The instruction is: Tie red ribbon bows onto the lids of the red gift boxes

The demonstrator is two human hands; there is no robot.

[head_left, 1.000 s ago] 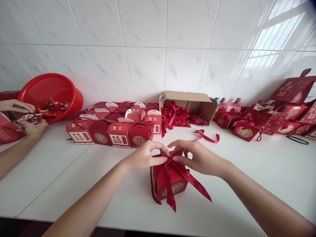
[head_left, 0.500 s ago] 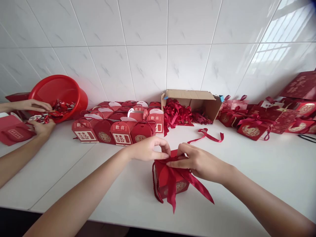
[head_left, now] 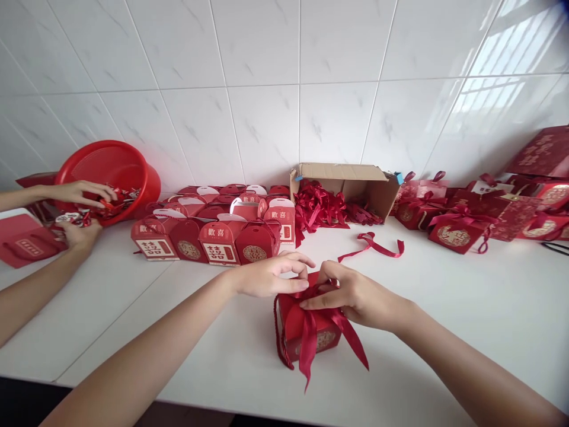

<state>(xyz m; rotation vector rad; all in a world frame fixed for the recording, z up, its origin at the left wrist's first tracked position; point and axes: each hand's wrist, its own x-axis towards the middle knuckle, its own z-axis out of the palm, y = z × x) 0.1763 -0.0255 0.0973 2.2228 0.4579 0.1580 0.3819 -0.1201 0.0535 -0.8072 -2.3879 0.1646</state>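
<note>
A small red gift box (head_left: pixel 291 323) with gold print stands on the white table, a twisted cord handle hanging down its left side. Around its top goes a dark red satin ribbon (head_left: pixel 308 350), whose two pointed tails drop over the front. My right hand (head_left: pixel 349 293) pinches the ribbon at the knot, with thumb and fingers closed. From the left, my left hand (head_left: pixel 278 276) reaches over the box top; thumb and a bent finger come together on the ribbon, while another finger stretches out above. The exact knot is partly hidden behind the fingers.
Rows of red boxes (head_left: pixel 217 237) stand behind. A cardboard box (head_left: pixel 377 190) holds red ribbons; one loose ribbon (head_left: pixel 373 244) lies before it. Ribboned boxes (head_left: pixel 457 228) sit at right. At left, another person's hands (head_left: pixel 77 234) handle wrapped pieces by a red basket (head_left: pixel 151 184).
My left fingers have lifted and spread a little. The ribbon tails have shifted left and hang closer to the box. The other person's upper hand has moved right into the basket.
</note>
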